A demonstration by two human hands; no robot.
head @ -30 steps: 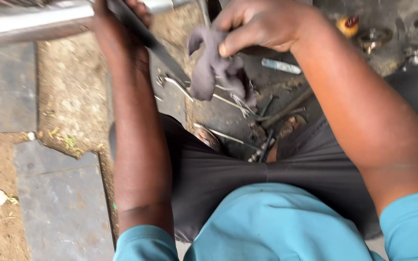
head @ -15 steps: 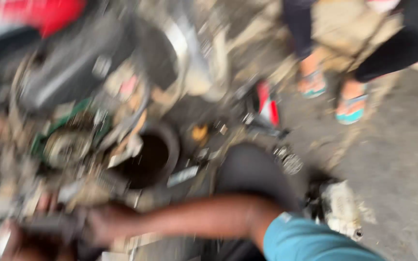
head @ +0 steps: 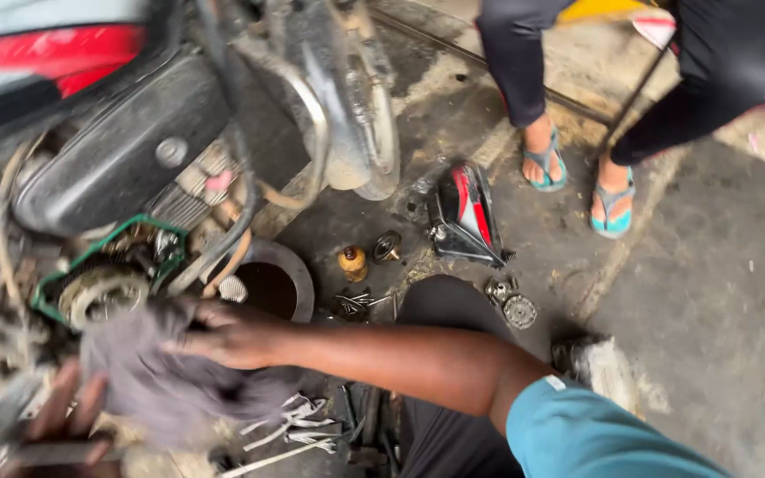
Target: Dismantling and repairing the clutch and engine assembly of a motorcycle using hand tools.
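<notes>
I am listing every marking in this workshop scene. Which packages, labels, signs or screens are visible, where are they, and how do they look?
Small label: on the edge of the teal sleeve, bottom right; rectangular, white.
Round badge: on the black engine cover, upper left; silver-grey disc.
No packages, signs or screens in view.

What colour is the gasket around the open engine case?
Green; the gasket shows clearly in the head view, left of the right hand.
</notes>
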